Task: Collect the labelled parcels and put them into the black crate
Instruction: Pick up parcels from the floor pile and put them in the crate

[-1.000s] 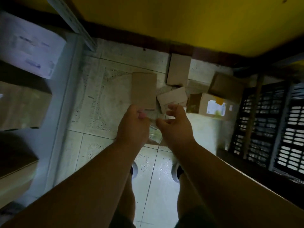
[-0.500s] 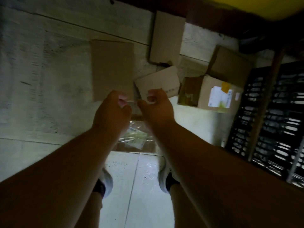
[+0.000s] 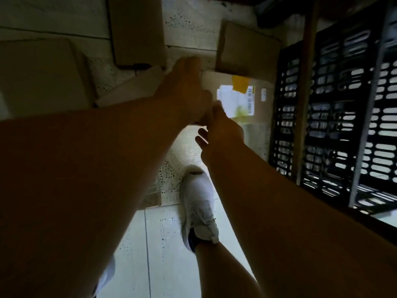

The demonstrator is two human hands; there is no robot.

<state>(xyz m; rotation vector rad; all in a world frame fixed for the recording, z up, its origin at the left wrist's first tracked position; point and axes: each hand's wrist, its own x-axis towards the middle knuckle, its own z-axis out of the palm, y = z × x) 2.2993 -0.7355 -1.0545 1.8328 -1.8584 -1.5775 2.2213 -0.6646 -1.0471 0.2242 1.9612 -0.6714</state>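
A cardboard parcel (image 3: 255,100) with a white label and yellow tape lies on the floor beside the black crate (image 3: 326,108). My left hand (image 3: 184,87), blurred, lies over the parcel's left end with its fingers stretched toward the far edge. My right hand (image 3: 221,127) is at the parcel's near edge. Its thumb touches the box just below the label and its fingers are loosely spread underneath. The left end of the parcel is hidden by my hands.
Plain cardboard boxes lie around: one at the back (image 3: 137,29), one behind the parcel (image 3: 247,46), flat ones to the left (image 3: 43,74). A wooden stick (image 3: 304,93) and a metal bar (image 3: 369,93) lean over the crate. My white shoe (image 3: 199,203) stands on the tiles.
I have leaned in and turned right. Both hands moved from the floor's middle, where they were pinched close together, to the labelled parcel. The parcel and crate look much nearer.
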